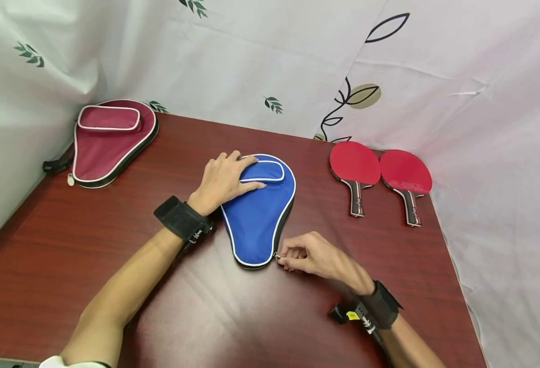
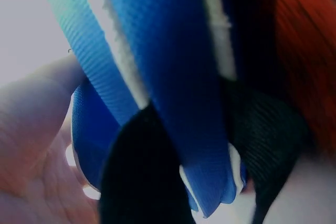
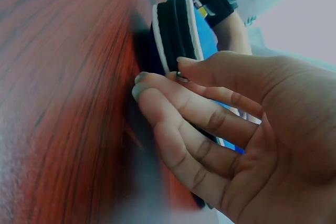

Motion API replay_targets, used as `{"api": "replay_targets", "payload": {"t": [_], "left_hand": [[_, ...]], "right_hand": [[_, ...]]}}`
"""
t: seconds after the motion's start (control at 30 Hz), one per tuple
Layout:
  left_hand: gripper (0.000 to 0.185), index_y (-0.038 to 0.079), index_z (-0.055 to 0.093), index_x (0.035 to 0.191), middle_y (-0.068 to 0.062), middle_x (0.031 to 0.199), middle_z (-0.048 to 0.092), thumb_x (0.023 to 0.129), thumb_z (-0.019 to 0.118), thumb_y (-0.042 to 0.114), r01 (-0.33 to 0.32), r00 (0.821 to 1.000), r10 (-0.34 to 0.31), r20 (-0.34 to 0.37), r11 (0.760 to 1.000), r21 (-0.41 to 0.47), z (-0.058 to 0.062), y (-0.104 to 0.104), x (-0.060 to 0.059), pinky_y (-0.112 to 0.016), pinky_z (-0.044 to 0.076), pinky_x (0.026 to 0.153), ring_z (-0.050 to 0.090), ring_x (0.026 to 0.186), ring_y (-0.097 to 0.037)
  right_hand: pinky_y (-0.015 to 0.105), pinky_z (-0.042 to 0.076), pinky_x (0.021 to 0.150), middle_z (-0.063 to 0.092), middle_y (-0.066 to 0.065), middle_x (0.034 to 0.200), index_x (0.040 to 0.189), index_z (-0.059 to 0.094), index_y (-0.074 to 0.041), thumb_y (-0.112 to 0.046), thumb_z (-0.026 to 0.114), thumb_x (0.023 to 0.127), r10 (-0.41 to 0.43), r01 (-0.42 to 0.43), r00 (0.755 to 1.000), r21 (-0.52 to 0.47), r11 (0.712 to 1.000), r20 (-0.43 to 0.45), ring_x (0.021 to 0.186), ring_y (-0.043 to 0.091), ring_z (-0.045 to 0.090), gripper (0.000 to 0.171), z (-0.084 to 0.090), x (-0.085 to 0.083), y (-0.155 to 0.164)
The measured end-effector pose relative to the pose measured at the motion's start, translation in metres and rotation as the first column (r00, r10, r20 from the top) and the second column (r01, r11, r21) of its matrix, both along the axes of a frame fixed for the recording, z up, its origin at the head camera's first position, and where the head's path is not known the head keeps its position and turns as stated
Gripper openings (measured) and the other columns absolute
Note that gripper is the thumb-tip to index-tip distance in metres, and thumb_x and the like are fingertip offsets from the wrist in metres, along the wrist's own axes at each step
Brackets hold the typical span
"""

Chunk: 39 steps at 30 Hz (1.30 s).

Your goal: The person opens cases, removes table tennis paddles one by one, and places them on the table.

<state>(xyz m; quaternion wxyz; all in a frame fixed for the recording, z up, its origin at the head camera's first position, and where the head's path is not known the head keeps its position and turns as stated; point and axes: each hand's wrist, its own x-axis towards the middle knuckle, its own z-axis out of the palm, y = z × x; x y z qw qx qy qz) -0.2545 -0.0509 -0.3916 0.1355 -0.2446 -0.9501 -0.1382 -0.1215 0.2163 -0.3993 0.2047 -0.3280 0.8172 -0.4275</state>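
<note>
A blue paddle case point(image 1: 258, 214) with white piping lies flat in the middle of the dark red table point(image 1: 67, 240). My left hand point(image 1: 224, 179) rests flat on its wide top end, fingers straight over the pocket point(image 1: 264, 171). At the case's narrow near end my right hand point(image 1: 304, 253) pinches the small metal zipper pull point(image 1: 276, 255) between thumb and forefinger. The right wrist view shows that pull point(image 3: 181, 76) against the case's black edge point(image 3: 176, 32). In the left wrist view only blurred blue fabric point(image 2: 157, 77) and my palm point(image 2: 31, 129) appear.
A maroon paddle case point(image 1: 109, 138) lies at the table's far left corner. Two red paddles point(image 1: 354, 166) point(image 1: 405, 174) with dark handles lie side by side at the far right. Patterned white cloth point(image 1: 481, 102) hangs behind and to the right.
</note>
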Motion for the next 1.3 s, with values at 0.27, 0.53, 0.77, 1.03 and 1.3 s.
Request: {"api": "replay_targets", "payload": {"t": [0.27,0.53,0.77,1.03,1.3], "left_hand": [[0.074,0.024,0.061,0.14,-0.016,0.117,0.061,0.084,0.066,0.072,0.002,1.0,-0.002,-0.009,1.0,-0.003,-0.001,0.001,-0.001,-0.049,0.052,0.067,0.059,0.087,-0.036],[0.076,0.023,0.06,0.14,-0.019,0.115,0.062,0.083,0.064,0.074,-0.027,0.998,0.027,-0.06,1.0,-0.01,-0.004,0.003,-0.002,-0.049,0.052,0.066,0.059,0.086,-0.037],[0.078,0.022,0.06,0.141,-0.02,0.116,0.061,0.083,0.063,0.075,-0.034,0.998,0.033,-0.059,0.999,-0.018,-0.009,0.011,0.0,-0.05,0.053,0.067,0.06,0.088,-0.038],[0.081,0.02,0.061,0.139,-0.021,0.112,0.061,0.082,0.062,0.078,-0.054,0.994,0.048,-0.093,0.997,-0.054,-0.007,0.015,0.002,-0.049,0.054,0.065,0.061,0.084,-0.039],[0.079,0.018,0.062,0.137,-0.023,0.104,0.06,0.083,0.064,0.075,-0.06,0.991,0.054,-0.124,0.997,-0.046,-0.007,0.014,0.004,-0.049,0.055,0.061,0.06,0.077,-0.039]], "right_hand": [[0.025,0.055,0.062,0.073,-0.005,0.077,0.088,0.073,-0.014,-0.006,0.071,0.093,-0.011,0.015,0.997,0.049,0.999,-0.077,0.066,0.01,0.068,0.009,0.004,0.011,-0.004],[0.018,0.052,0.057,0.071,-0.005,0.073,0.087,0.073,-0.014,-0.01,0.075,0.092,-0.011,0.018,0.997,0.084,0.996,-0.08,0.063,-0.001,0.062,0.007,0.009,0.027,-0.021],[0.014,0.051,0.059,0.071,-0.01,0.071,0.081,0.07,-0.016,-0.008,0.078,0.087,-0.175,0.201,0.949,0.075,0.977,-0.261,0.064,-0.009,0.061,0.013,0.005,0.051,-0.044],[0.02,0.052,0.058,0.072,-0.013,0.071,0.079,0.07,-0.018,-0.019,0.085,0.083,-0.308,0.407,0.79,0.078,0.91,-0.531,0.063,-0.004,0.064,0.015,-0.001,0.069,-0.077],[0.038,0.048,0.047,0.062,-0.003,0.058,0.07,0.057,-0.015,-0.023,0.08,0.086,-0.282,0.506,0.672,0.147,0.85,-0.685,0.051,0.021,0.064,0.029,0.004,0.065,-0.105]]}}
